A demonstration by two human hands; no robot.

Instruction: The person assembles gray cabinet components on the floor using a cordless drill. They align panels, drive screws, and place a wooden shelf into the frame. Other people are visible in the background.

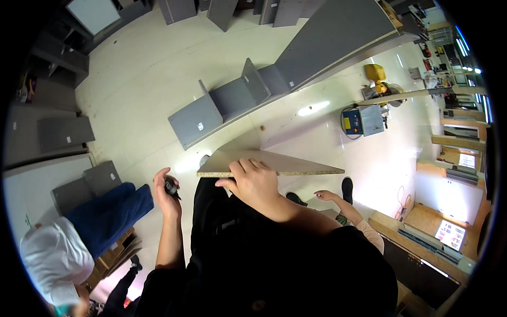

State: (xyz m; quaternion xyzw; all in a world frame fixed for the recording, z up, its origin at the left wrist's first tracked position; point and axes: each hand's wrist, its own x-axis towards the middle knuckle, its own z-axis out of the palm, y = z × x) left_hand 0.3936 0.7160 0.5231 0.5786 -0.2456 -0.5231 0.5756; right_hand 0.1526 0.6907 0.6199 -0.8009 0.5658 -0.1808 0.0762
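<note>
My right hand point(252, 182) is closed over the top edge of a chipboard panel point(296, 165), thumb on the near side and fingers over the far side. The panel stands on edge in front of my legs, its raw particle edge facing up. Off to the left and apart from the panel, my left hand point(167, 193) curls round a small black object point(171, 187). Its kind is partly hidden by the palm and fingers.
A grey cabinet frame with dividers point(232, 100) lies ahead on the tiled floor. A blue-and-grey machine point(364, 120) and a yellow saw point(377, 79) stand right. Grey panels point(66, 133) line the left. A person in white point(58, 259) bends at lower left; another person's arm point(354, 211) is at right.
</note>
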